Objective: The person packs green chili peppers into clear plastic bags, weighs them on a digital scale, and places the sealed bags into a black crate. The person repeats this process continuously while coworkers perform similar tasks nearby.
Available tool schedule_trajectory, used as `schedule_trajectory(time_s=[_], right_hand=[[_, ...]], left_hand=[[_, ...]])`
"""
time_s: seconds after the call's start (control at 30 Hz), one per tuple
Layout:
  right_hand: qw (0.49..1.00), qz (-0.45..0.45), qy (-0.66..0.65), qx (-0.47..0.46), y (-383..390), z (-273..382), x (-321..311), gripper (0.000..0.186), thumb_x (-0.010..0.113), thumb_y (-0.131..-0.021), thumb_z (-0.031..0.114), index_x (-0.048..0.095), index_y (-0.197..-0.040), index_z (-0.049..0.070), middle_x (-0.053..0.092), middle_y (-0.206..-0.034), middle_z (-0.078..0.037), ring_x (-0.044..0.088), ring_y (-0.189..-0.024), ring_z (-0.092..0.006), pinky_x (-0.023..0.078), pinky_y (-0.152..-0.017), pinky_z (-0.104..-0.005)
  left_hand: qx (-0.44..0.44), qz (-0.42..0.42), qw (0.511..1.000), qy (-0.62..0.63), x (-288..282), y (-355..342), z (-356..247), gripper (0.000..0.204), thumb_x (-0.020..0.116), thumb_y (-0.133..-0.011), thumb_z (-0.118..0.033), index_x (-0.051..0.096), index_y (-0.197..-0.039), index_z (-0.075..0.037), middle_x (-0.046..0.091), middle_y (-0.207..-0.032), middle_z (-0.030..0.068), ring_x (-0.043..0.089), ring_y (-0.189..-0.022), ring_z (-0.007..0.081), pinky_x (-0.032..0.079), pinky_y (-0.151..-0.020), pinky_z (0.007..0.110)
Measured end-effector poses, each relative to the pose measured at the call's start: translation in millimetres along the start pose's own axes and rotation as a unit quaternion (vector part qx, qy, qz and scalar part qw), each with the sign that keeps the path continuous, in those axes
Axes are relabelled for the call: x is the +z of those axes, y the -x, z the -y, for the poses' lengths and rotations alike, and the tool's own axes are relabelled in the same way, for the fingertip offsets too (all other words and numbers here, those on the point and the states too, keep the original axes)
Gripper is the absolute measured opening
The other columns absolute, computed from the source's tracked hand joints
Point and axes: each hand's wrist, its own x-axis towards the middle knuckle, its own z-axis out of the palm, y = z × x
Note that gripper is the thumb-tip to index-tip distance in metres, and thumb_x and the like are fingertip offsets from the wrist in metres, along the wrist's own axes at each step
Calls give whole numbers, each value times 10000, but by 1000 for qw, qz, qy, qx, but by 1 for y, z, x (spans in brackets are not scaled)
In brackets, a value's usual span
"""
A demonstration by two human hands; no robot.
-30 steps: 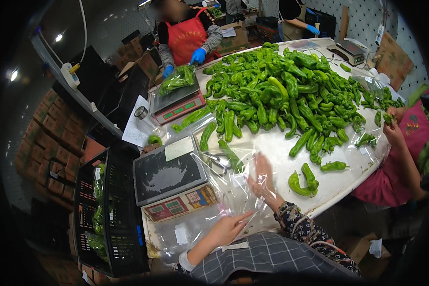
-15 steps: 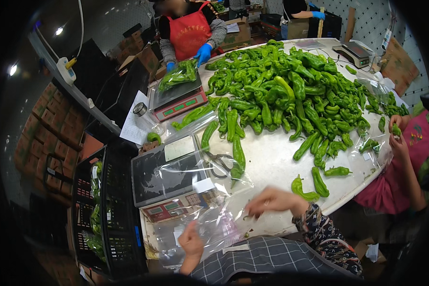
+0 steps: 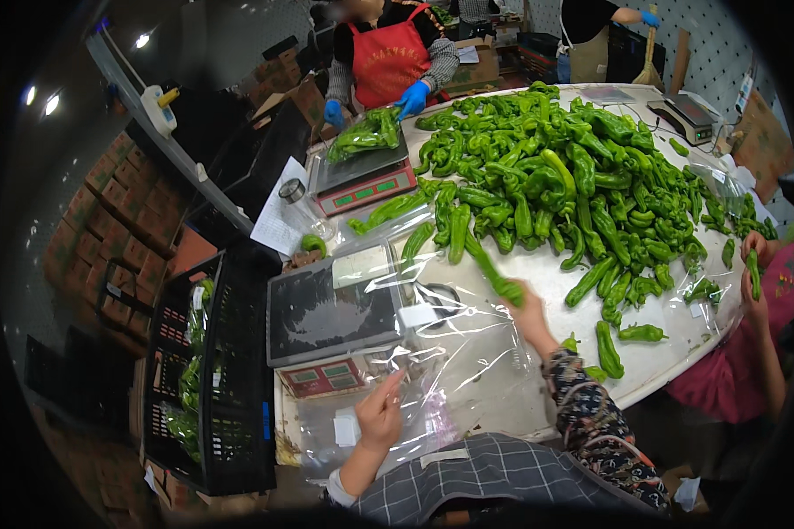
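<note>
My right hand (image 3: 528, 313) is closed round the near end of a long green pepper (image 3: 488, 267), beside the big pepper pile (image 3: 547, 167). My left hand (image 3: 381, 414) is at the near edge of the table, its fingers together at the edge of a clear plastic bag (image 3: 476, 353). That bag spreads between my hands, glossy and creased. Under its film lie the dark handles of scissors (image 3: 441, 304). Just beyond my left hand stands a scale (image 3: 331, 304) with a dark plate, a pale block on top. Further clear bags (image 3: 326, 441) with white labels lie beneath my left hand.
A black crate (image 3: 207, 379) with bagged peppers stands at the left. Across the table, a person in blue gloves holds bagged peppers (image 3: 366, 137) on a red scale (image 3: 366, 194). At the right, another person's hands (image 3: 754, 264) hold a pepper. A jar (image 3: 304, 204) stands by paper.
My right hand has moved away from me and taken hold of the long pepper. My left hand has shifted slightly right. The film now stretches wider over the scissors.
</note>
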Motion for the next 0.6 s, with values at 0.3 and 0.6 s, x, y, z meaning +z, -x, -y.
schedule_trajectory(time_s=[0.3,0.6], right_hand=[[923,201,-327,40,121,102,-167,393,662,-645,89,554,-1018,26,567,-1094,-191,582,-977,-273,458,-862,-358],[933,291,190,-91,108,92,-69,545,645,-667,110,453,-1177,99,476,-1227,-106,556,-948,-327,481,-762,-368]], left_hand=[[-171,125,975,73,83,-24,14,243,490,-892,-183,618,-1036,-36,503,-548,116,466,-481,131,386,-485,274],[-154,255,952,64,89,-7,-16,278,509,-886,-234,612,-1074,-56,470,-512,115,444,-461,123,389,-480,279]])
